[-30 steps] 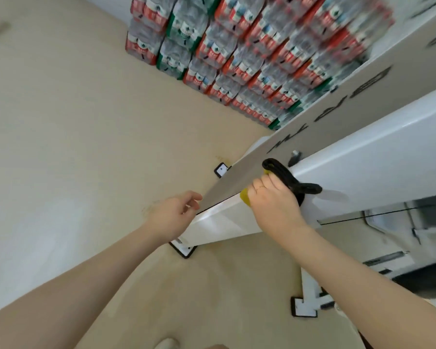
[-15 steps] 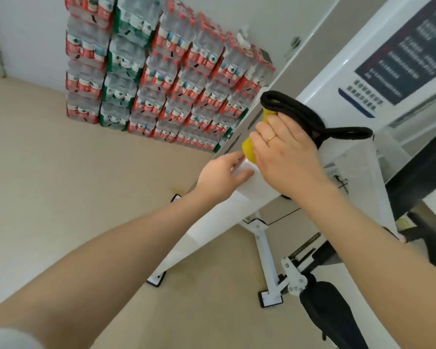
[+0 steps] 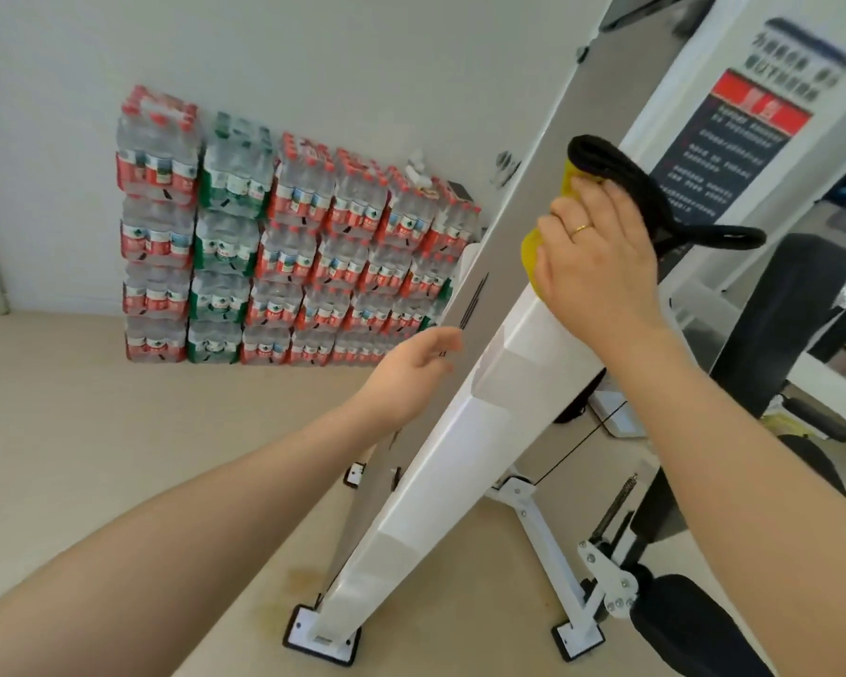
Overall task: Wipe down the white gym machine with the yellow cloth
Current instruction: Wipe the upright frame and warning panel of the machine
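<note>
The right hand [image 3: 594, 256] lies flat on the yellow cloth [image 3: 533, 256], its fingers straight and close together, and presses the cloth against the white gym machine [image 3: 440, 461]. There is a thin gold ring [image 3: 580, 230] on one finger. The left hand [image 3: 411, 371] is lower down, at the left edge of the machine's slanted post, with its fingers loose and a little curled. It holds nothing, and I cannot tell if it touches the post or just floats beside it

The big white gym machine has a long slanted post that runs from a flat foot [image 3: 321, 637] on the floor up past both hands to the top of the view. To the right of the post are a black padded seat [image 3: 782, 324] and a white frame with a spring

Against the white wall at the back stands a tall stack of water bottle packs [image 3: 284, 246], with red and green wrappers. The floor [image 3: 118, 456] is pale beige

High on the right of the machine is a dark poster with a red band [image 3: 733, 144]. Its writing is too blurry to read

A black strap loop [image 3: 626, 188] hangs on the machine just above the right hand's fingers. The yellow cloth peeks out to the left of the right hand, at the edge of the post and up under the strap
</note>
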